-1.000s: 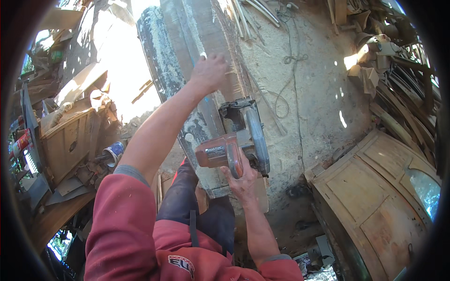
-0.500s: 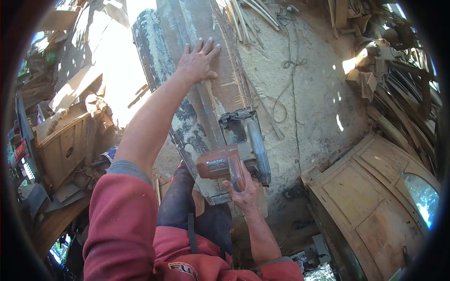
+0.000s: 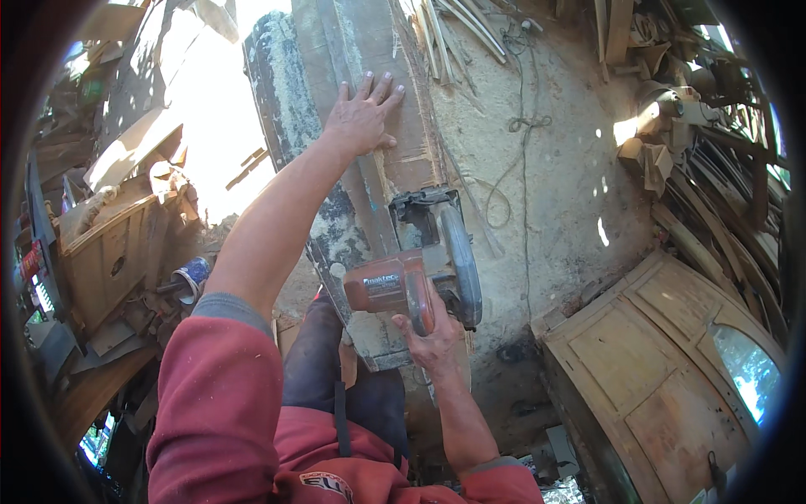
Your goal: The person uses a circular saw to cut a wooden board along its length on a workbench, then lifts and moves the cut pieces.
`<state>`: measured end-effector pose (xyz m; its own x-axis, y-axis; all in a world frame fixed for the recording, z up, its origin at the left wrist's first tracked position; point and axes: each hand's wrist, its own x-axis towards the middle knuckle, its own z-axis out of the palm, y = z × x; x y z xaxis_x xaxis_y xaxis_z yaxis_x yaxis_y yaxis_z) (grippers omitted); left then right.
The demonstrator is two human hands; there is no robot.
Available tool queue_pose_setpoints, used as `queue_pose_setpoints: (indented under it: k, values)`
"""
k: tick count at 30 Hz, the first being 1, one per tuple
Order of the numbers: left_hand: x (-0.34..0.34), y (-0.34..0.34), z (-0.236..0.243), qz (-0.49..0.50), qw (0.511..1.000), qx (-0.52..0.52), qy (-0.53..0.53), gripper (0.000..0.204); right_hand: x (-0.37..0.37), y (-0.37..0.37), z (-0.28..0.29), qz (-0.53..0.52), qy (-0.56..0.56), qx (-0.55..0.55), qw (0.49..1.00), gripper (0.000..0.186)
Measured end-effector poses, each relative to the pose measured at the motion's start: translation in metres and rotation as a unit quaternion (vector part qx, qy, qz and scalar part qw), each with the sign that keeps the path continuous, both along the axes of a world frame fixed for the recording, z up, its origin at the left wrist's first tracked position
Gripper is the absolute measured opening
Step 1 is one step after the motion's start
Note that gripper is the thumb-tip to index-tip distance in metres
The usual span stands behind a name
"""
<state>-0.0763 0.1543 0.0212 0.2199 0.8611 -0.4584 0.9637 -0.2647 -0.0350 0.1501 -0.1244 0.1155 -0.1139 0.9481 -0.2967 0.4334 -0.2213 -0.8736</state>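
Note:
My left hand (image 3: 363, 123) lies flat with fingers spread on a long brown wooden board (image 3: 409, 165). That board rests lengthwise on a narrow worn bench (image 3: 285, 88) spattered with pale paint. Around the rear handle of a circular saw (image 3: 382, 286) with a reddish-brown motor housing, my right hand (image 3: 438, 343) is closed. The saw sits over the board's near right part, its grey guard along the right side. Its blade is hidden, and I cannot tell whether it spins. The board's right edge looks rough and splintered.
A looped cord (image 3: 527, 124) trails over the dusty floor on the right. Thin wood strips (image 3: 462, 38) lie beyond it. A wooden cabinet (image 3: 646, 353) stands at the near right, with stacked timber (image 3: 722, 210) behind. Wooden drawers (image 3: 113, 244) and a paint tin (image 3: 195, 273) are left.
The saw and my right hand have moved slightly forward along the board. My left hand stays pressed on the same spot, while the whole view has shifted a little.

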Motion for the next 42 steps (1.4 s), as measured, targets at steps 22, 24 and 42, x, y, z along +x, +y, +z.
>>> queue_pose_setpoints:
  k: [22, 24, 42]
  values:
    - [0.001, 0.005, 0.003, 0.003, 1.0, 0.005, -0.014, 0.101, -0.035, 0.069, 0.007, 0.005, -0.012, -0.002, 1.0, 0.08]
    - [0.003, 0.006, 0.006, 0.005, 1.0, -0.003, -0.012, 0.099, -0.038, 0.074, 0.007, 0.001, -0.01, -0.001, 1.0, 0.079]
    - [-0.002, 0.021, 0.006, -0.01, 0.999, -0.031, -0.025, 0.072, -0.06, 0.105, 0.0, -0.001, -0.01, 0.012, 1.0, 0.081]
